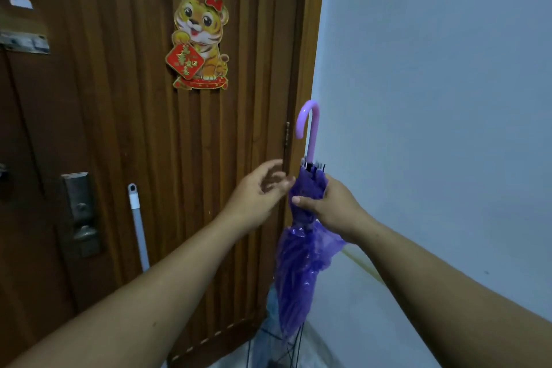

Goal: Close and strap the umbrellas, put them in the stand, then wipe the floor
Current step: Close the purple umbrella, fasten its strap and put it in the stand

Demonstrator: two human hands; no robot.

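Right hand (331, 206) clamped round umbrella (301, 263) below its handle (309, 128); left hand (257, 191) open beside. Probably light, slippery folds; best gripped there.

purple umbrella (301, 263) — pink handle (310, 128); orange striped tiger sticker (200, 39) — brown door (119, 128).

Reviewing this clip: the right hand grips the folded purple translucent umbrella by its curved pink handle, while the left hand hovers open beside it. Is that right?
Not quite. In the head view the right hand grips the folded purple translucent umbrella around its gathered canopy, below the curved pink handle, which stands free. The left hand does hover open beside it.
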